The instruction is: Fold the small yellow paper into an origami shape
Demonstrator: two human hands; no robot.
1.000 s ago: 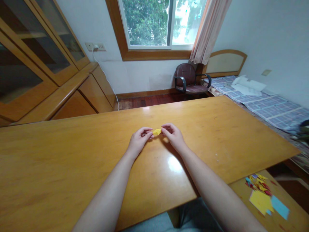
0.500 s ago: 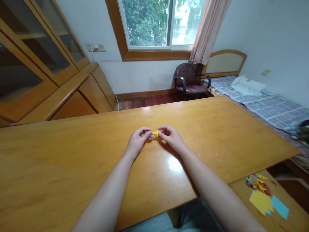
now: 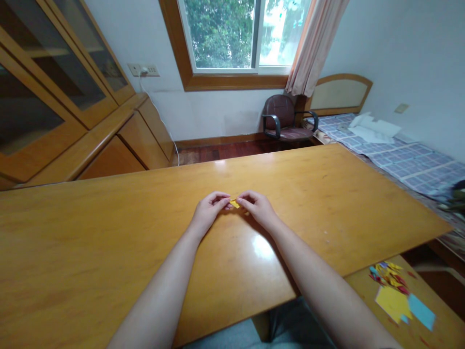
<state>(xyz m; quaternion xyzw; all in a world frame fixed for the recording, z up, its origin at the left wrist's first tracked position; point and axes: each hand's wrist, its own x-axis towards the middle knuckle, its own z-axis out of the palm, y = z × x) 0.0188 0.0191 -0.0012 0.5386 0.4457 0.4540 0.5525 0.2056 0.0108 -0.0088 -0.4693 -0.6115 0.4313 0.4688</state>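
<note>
A small piece of folded yellow paper (image 3: 235, 204) is held between my two hands, just over the wooden table (image 3: 145, 252). My left hand (image 3: 212, 207) pinches its left end between thumb and fingers. On the other side, my right hand (image 3: 257, 204) has thumb and fingertips closed on its right end. Parts of the paper are hidden behind the fingertips, and its exact folded shape is too small to make out.
On a lower surface at the right lie several small folded paper pieces (image 3: 391, 277), yellow sheets (image 3: 394, 304) and a light blue sheet (image 3: 421, 311). An armchair (image 3: 286, 121) stands beyond the table, a bed (image 3: 407, 160) to the right and a cabinet (image 3: 109, 145) at left.
The yellow paper has turned and tilted between my fingers, with its lower edge now pointing down to the right. Both hands stay in nearly the same place.
</note>
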